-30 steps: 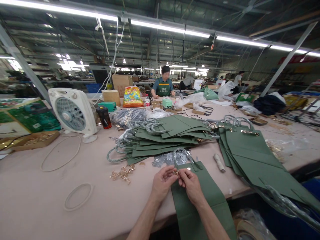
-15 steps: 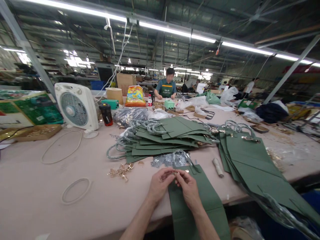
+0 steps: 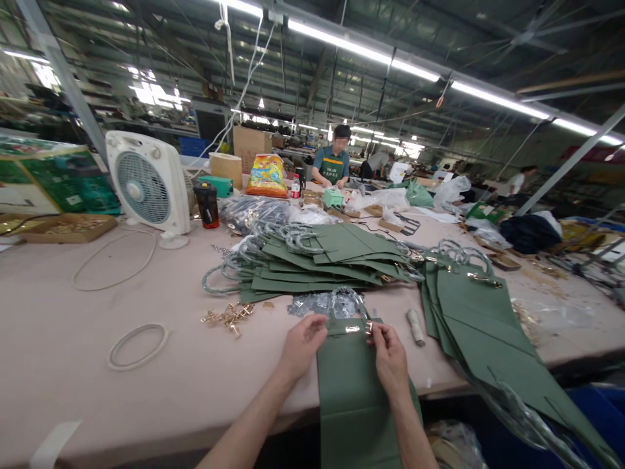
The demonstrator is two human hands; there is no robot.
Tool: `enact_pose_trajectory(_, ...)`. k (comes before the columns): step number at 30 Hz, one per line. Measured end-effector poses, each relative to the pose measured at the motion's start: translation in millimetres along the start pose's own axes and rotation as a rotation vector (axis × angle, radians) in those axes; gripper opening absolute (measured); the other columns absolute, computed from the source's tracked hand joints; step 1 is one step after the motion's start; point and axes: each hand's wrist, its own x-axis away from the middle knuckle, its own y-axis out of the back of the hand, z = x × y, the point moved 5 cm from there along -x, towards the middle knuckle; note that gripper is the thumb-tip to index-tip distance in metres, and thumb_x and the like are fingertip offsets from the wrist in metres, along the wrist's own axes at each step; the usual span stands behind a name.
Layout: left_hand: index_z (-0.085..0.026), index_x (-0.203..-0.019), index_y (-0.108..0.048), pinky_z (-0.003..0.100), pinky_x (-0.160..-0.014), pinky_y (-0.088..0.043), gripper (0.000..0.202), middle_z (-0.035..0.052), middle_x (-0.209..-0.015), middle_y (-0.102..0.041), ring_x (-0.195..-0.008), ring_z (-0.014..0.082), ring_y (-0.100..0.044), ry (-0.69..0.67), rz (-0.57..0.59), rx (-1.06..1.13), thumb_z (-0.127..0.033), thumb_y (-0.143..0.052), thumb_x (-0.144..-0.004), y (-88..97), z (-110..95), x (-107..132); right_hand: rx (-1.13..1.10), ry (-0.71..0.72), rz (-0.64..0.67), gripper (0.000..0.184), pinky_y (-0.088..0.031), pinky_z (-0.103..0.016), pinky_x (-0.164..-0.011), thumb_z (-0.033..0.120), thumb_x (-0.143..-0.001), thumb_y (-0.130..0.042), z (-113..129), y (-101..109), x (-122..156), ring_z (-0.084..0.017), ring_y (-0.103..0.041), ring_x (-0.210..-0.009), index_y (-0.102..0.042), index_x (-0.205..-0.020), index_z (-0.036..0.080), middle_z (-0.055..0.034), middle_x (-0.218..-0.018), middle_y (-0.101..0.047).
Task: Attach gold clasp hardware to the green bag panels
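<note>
A dark green bag panel (image 3: 359, 384) with a plastic-wrapped handle (image 3: 336, 303) hangs over the table's front edge. Gold hardware (image 3: 352, 329) sits near its top, below the handle. My right hand (image 3: 392, 361) pinches a small gold metal fitting (image 3: 370, 327) at the panel's upper right, by the handle's base. At the upper left edge is my left hand (image 3: 301, 348), fingers curled with a gap between thumb and forefinger; nothing shows in it. A heap of loose gold fittings (image 3: 229, 317) lies to the left on the table.
Behind my hands lies a stack of green panels (image 3: 317, 260), with more panels (image 3: 481, 312) overhanging the edge at right. A small roll (image 3: 415, 327), a white ring (image 3: 138, 346), a fan (image 3: 146, 185) and a tumbler (image 3: 207, 205) are on the table. A co-worker (image 3: 332, 159) is across it.
My hands have moved apart from being together over the panel. The right has brought the gold fitting to the panel's upper right; the left has moved to its left edge. The camera view has shifted.
</note>
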Motion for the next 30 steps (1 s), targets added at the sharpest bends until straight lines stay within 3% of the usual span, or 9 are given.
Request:
enact_pose_trajectory(4, -0.021, -0.125, -0.069, 0.044, -0.107, -0.051, 0.034, 0.0106, -0.129, -0.069, -0.119, 0.0264, -0.064, -0.094, 0.026, -0.297, -0.028, -0.066, -0.091, -7.2, -9, 6, -0.018, -0.042, 0.097, 0.049, -0.057, -0.034, -0.076, 0.067, -0.087, -0.067, -3, 4, -6, -0.023, -0.070, -0.078, -0.071, -0.101, 0.020, -0.0067, -0.087, -0.077)
enact_pose_trajectory(9, -0.020, -0.128, -0.066, 0.053, -0.116, -0.039, 0.046, 0.0121, -0.139, -0.063, -0.132, 0.0338, -0.051, -0.210, -0.005, -0.766, -0.033, -0.076, -0.086, -25.6, -19, 13, -0.004, -0.051, 0.104, 0.048, -0.056, -0.034, -0.077, 0.065, -0.087, -0.068, -1, 3, -5, -0.023, -0.069, -0.078, -0.073, -0.098, 0.019, -0.0062, -0.083, -0.076)
enact_pose_trajectory(12, -0.022, -0.117, -0.067, 0.052, -0.107, -0.044, 0.039, 0.0106, -0.127, -0.064, -0.122, 0.0336, -0.053, -0.232, -0.030, -0.876, -0.033, -0.080, -0.082, -34.9, -20, 13, -0.021, -0.066, 0.092, 0.048, -0.055, -0.033, -0.079, 0.064, -0.087, -0.069, 0, 5, -4, -0.023, -0.068, -0.079, -0.074, -0.099, 0.018, -0.0063, -0.084, -0.076)
enact_pose_trajectory(15, -0.023, -0.096, -0.064, 0.047, -0.096, -0.048, 0.027, 0.0070, -0.109, -0.062, -0.109, 0.0308, -0.056, -0.188, -0.138, -0.875, -0.030, -0.082, -0.078, -35.0, -19, 10, -0.038, -0.055, 0.075, 0.046, -0.054, -0.033, -0.079, 0.062, -0.086, -0.070, 0, 8, -5, -0.022, -0.067, -0.080, -0.075, -0.098, 0.018, -0.0061, -0.084, -0.076)
enact_pose_trajectory(19, -0.022, -0.079, -0.053, 0.044, -0.095, -0.049, 0.023, 0.0071, -0.112, -0.059, -0.110, 0.0279, -0.057, -0.199, -0.215, -0.684, -0.023, -0.076, -0.082, -35.4, -20, 8, -0.022, -0.031, 0.060, 0.045, -0.052, -0.031, -0.075, 0.062, -0.083, -0.073, -1, 11, -6, -0.021, -0.065, -0.076, -0.076, -0.094, 0.018, -0.0050, -0.080, -0.074)
enact_pose_trajectory(23, -0.022, -0.081, -0.054, 0.047, -0.110, -0.043, 0.013, 0.0106, -0.131, -0.061, -0.130, 0.0286, -0.055, -0.188, -0.289, -0.394, -0.023, -0.064, -0.090, -34.5, -19, 10, -0.005, -0.033, 0.095, 0.047, -0.051, -0.030, -0.071, 0.063, -0.082, -0.073, 0, 8, -6, -0.021, -0.063, -0.072, -0.077, -0.094, 0.017, -0.0044, -0.077, -0.072)
enact_pose_trajectory(25, -0.023, -0.097, -0.062, 0.049, -0.115, -0.038, 0.014, 0.0111, -0.139, -0.061, -0.135, 0.0298, -0.053, -0.076, -0.383, -0.252, -0.030, -0.069, -0.088, -30.7, -14, 12, 0.000, -0.036, 0.125, 0.047, -0.051, -0.030, -0.070, 0.063, -0.082, -0.073, 1, 5, -6, -0.020, -0.062, -0.071, -0.077, -0.094, 0.017, -0.0038, -0.075, -0.071)
enact_pose_trajectory(27, -0.024, -0.117, -0.063, 0.046, -0.113, -0.043, 0.038, 0.0103, -0.138, -0.064, -0.130, 0.0295, -0.059, 0.066, -0.403, -0.010, -0.035, -0.076, -0.083, -31.0, -7, 14, 0.002, -0.034, 0.144, 0.047, -0.050, -0.030, -0.069, 0.063, -0.083, -0.072, 1, 3, -6, -0.020, -0.061, -0.070, -0.077, -0.095, 0.017, -0.0033, -0.074, -0.070)
enact_pose_trajectory(30, -0.019, -0.126, -0.063, 0.044, -0.095, -0.056, 0.053, 0.0123, -0.118, -0.076, -0.106, 0.0304, -0.073, 0.363, -0.196, 0.486, -0.041, -0.078, -0.080, -47.1, 4, 15, 0.005, -0.029, 0.142, 0.047, -0.050, -0.030, -0.066, 0.062, -0.084, -0.072, 2, 2, -6, -0.019, -0.060, -0.067, -0.077, -0.097, 0.017, -0.0029, -0.072, -0.069)
